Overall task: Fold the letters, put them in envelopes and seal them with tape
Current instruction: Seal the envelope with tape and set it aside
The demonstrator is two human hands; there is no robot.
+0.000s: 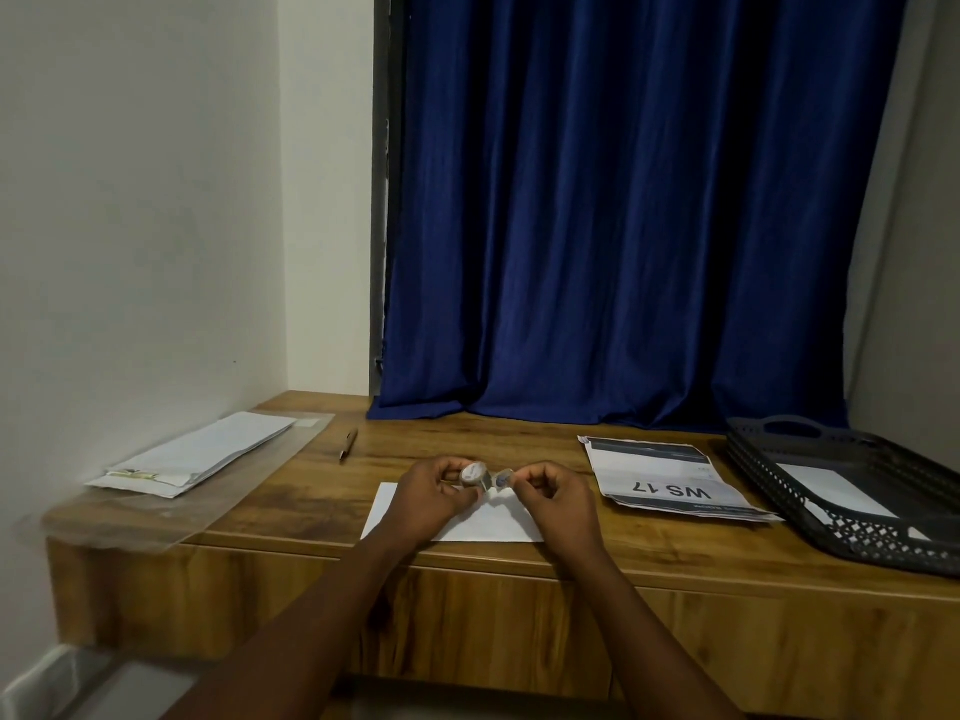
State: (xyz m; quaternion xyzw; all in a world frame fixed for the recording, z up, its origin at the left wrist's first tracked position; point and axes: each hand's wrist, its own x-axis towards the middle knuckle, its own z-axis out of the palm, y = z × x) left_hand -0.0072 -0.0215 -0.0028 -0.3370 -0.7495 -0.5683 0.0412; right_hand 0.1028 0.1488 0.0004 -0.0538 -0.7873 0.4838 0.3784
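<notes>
Tape point(474, 472) sits in the left hand point(435, 495), a small roll gripped between the thumb and curled fingers, held just above the desk point(322, 491). The right hand point(551, 492) is close beside it, its thumb and fingertips pinching the loose end of the strip point(503, 479), which runs the short gap between the two hands. Both hands hover over a white envelope point(488, 524) that lies flat near the front edge of the desk, directly below them; whether they touch it cannot be told. To the left, on a clear plastic sheet point(249, 491) that overhangs the desk's corner, rests a stack of white envelopes point(208, 452) with a bit of printed paper showing at its near end. A pen point(348, 445) lies on the wood between that stack and the hands, apart from both. To the right of the hands lies a grey and white mailer point(670, 483) printed "WS 17", read upside down from here. Just beyond it, at the desk's right end, stands a black perforated tray point(872, 543) with a handle cutout at its far side, and a white sheet point(826, 488) lies inside it. A blue curtain point(623, 200) hangs behind the desk, its hem resting on the back of the desktop.
</notes>
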